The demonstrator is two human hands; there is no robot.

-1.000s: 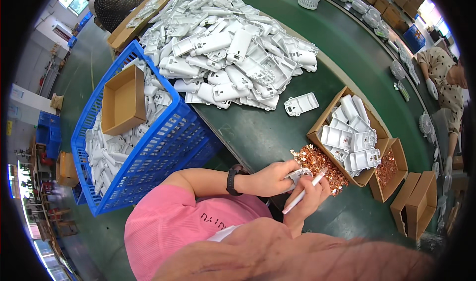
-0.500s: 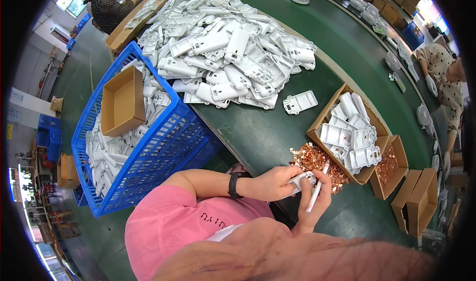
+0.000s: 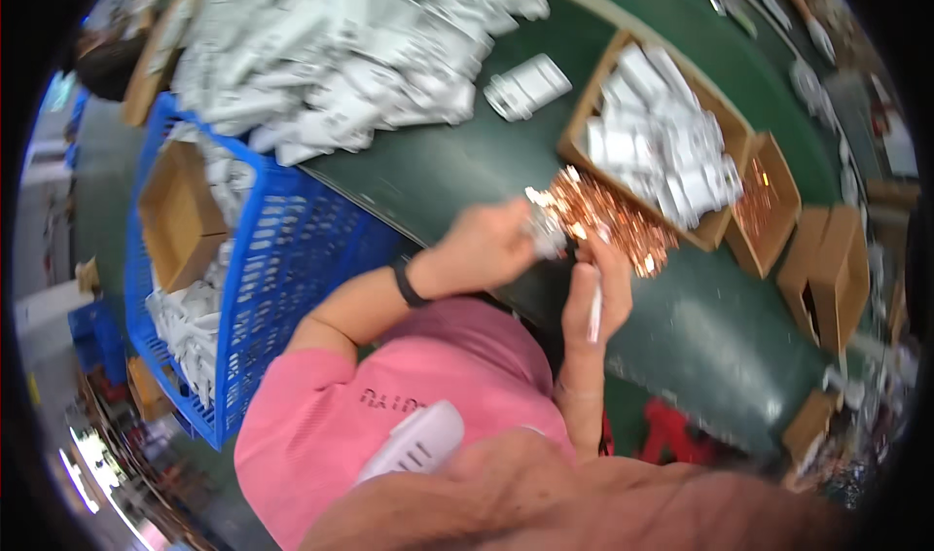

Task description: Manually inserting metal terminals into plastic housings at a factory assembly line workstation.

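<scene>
My left hand (image 3: 489, 247) is closed on a small white plastic shell (image 3: 546, 234), partly hidden by the fingers and smeared by motion. Close beside it, my right hand (image 3: 605, 281) grips a slim white pen-like stick (image 3: 595, 308) that points down toward me. The right fingertips are at the near edge of a heap of shiny copper-coloured metal pieces (image 3: 623, 222) on the green table. Whether those fingertips also pinch a metal piece is too blurred to tell. A single white plastic shell (image 3: 528, 87) lies apart, beyond my hands.
A big pile of white shells (image 3: 331, 50) covers the far left. At left stands a blue crate (image 3: 282, 249) with shells and a cardboard box (image 3: 180, 215). Right of the heap are a carton of shells (image 3: 581, 128), a smaller copper-piece box (image 3: 775, 222) and more cardboard boxes (image 3: 827, 274).
The whole view has shifted, blurring the picture. My right fingers have come off the shell's top and moved to the copper heap's edge, with the stick still held.
</scene>
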